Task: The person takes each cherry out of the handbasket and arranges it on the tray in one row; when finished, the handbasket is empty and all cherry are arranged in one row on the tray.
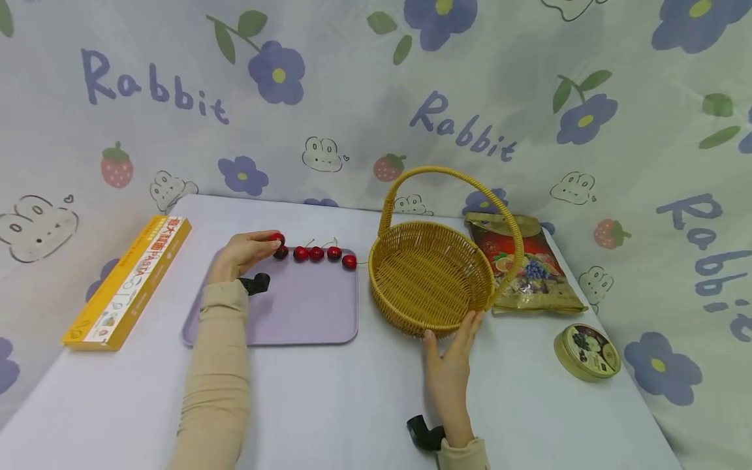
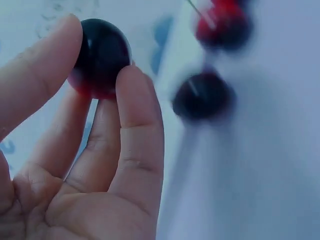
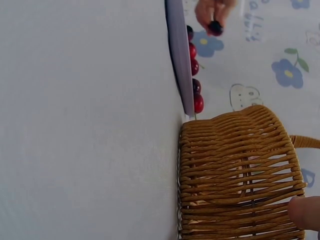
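Between thumb and fingertips, my left hand (image 1: 245, 252) pinches a dark red cherry (image 2: 102, 57), raised above the back left of the lilac tray (image 1: 305, 313). Just below it lies a darker cherry (image 1: 281, 252), at the head of a row of several cherries (image 1: 316, 254) along the tray's back edge; some have stems. My right hand (image 1: 451, 369) touches the front rim of a yellow wicker basket (image 1: 431, 281) with its thumb and straight fingers. Only a fingertip of that hand shows in the right wrist view, against the basket's woven side. The basket stands upright with its tall handle raised, nothing inside.
A yellow pasta box (image 1: 129, 284) lies left of the tray. Behind the basket's right side is a red and gold fruit-printed bag (image 1: 523, 264), and a round gold tin (image 1: 587, 352) sits near the table's right edge. A patterned cloth (image 1: 352, 98) hangs behind the white table.
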`<state>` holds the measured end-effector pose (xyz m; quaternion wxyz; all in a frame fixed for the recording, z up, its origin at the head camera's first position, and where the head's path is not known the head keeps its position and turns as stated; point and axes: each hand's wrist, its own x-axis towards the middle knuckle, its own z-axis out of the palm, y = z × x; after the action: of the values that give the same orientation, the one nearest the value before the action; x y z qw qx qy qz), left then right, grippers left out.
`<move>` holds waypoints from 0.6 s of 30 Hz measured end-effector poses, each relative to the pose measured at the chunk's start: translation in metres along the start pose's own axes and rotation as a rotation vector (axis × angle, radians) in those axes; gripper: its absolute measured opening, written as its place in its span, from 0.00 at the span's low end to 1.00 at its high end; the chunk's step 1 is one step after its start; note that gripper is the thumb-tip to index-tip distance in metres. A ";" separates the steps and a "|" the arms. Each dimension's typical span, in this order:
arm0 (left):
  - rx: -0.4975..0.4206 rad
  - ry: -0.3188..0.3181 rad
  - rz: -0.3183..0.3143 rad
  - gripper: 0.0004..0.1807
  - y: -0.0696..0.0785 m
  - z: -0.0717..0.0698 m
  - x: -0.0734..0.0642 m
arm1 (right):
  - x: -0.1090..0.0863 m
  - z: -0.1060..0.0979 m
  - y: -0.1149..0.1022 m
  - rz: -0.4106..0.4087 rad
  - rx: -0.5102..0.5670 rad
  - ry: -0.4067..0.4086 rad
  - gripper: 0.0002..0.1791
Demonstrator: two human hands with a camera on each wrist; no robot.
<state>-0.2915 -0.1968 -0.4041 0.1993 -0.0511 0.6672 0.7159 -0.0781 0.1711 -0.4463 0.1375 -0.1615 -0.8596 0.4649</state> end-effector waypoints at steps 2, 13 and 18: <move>0.094 0.049 -0.015 0.35 -0.005 -0.007 0.000 | 0.000 0.000 0.001 0.000 0.001 0.002 0.49; 0.522 0.307 -0.040 0.31 -0.014 -0.012 0.007 | 0.000 0.001 0.005 -0.020 -0.030 0.017 0.50; 0.597 0.354 -0.031 0.28 -0.015 -0.013 0.009 | 0.004 0.004 0.004 -0.022 -0.039 0.011 0.50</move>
<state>-0.2972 -0.2067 -0.4226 0.0975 -0.1238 0.8707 0.4660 -0.0823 0.1717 -0.4510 0.1441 -0.1571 -0.8696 0.4454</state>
